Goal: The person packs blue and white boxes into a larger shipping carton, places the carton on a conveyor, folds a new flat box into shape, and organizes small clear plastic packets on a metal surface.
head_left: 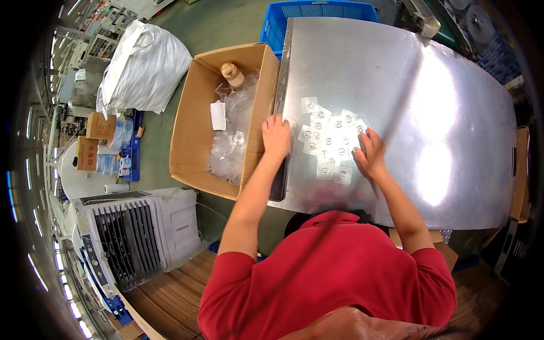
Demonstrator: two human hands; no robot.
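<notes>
Small flat clear plastic pieces (328, 139), each with a dark round mark, lie in a loose overlapping cluster on the metal table (391, 85). My right hand (371, 154) is at the cluster's right edge, thumb and forefinger apart, with nothing plainly held. At the table's left edge, beside the cardboard box (192, 122), is my left hand (276, 137). Its fingers are curled together; whatever may be in them is too small to make out. Clear plastic pieces (229, 156) fill part of the box, along with a brown roll (232, 75) and a white paper (218, 116).
A dark flat object (279, 184) lies along the table's left edge near me. Behind the table stands a blue crate (275, 31). To the left are a large white sack (148, 68), small cartons (101, 126) and a white air cooler (139, 232).
</notes>
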